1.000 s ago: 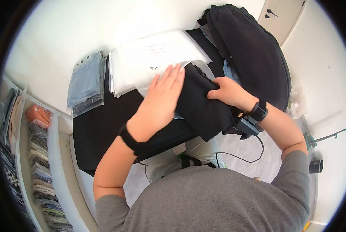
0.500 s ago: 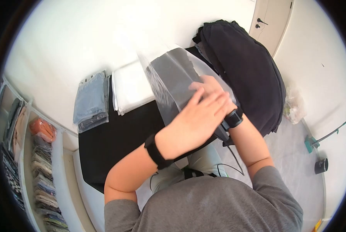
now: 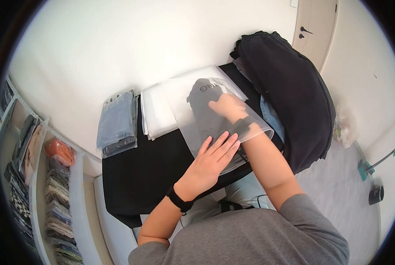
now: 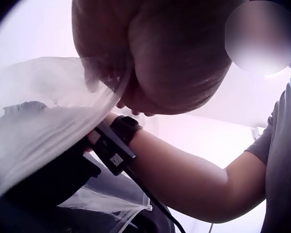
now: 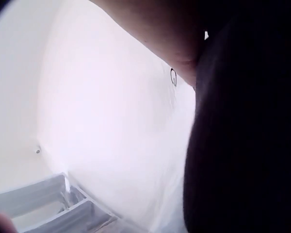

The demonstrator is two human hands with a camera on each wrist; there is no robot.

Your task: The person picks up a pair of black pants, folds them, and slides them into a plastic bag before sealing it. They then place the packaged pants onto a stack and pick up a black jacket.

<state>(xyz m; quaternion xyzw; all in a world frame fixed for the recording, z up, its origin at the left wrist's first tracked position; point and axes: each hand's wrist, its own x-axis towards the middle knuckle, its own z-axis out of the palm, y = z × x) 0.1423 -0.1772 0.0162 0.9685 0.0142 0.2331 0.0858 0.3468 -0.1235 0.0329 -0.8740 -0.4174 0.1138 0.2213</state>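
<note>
In the head view, a folded black garment (image 3: 201, 106) lies inside a frosted clear plastic bag (image 3: 186, 132) with dark lettering. My right hand (image 3: 230, 107) is inside the bag too, thumb over the garment's edge and fingers hidden beneath it. Over the bag's mouth, on the near side, my left hand (image 3: 202, 167) is spread with straight fingers against the film. From below, the left wrist view shows the bag's rim (image 4: 68, 150) slanting up to that hand, with black cloth (image 4: 53, 179) under it. Dark cloth (image 5: 237, 131) fills the right wrist view's right side.
A stack of plastic bags (image 3: 157, 108) lies behind on the black-covered table (image 3: 140, 176). Bagged blue garments (image 3: 117, 121) sit at its left end. A high pile of black clothing (image 3: 290, 97) stands at the right. Shelves (image 3: 58, 194) of packed clothes line the left.
The garment and my right hand have gone deeper into the bag, which now lies lower over the stack. My left hand has moved from over the right wrist to the bag's near edge.
</note>
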